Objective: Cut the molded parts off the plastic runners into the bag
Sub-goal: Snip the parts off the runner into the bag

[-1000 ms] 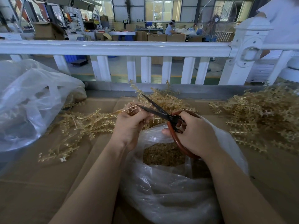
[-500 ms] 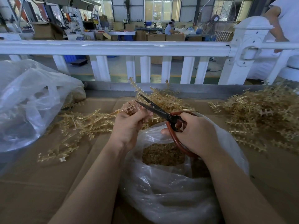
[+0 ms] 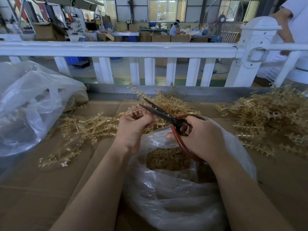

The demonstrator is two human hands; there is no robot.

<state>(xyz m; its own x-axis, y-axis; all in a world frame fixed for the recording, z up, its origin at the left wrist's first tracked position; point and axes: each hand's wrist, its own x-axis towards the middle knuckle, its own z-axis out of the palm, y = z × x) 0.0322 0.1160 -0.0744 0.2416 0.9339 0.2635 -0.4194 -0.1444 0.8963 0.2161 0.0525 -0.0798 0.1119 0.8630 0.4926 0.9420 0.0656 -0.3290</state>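
Currently trimming: your left hand [image 3: 133,125] pinches a runner [image 3: 131,112], right hand [image 3: 200,137] grips parted scissors [image 3: 160,112] at twelve o'clock above the bag [image 3: 166,205]; next, close blades.

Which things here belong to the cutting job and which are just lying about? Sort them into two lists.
In the job:
- scissors, gripped by the right hand
- runner, held by the left hand
- open bag holding cut parts
- runner piles

Lying about:
- second plastic bag
- white railing
- fan
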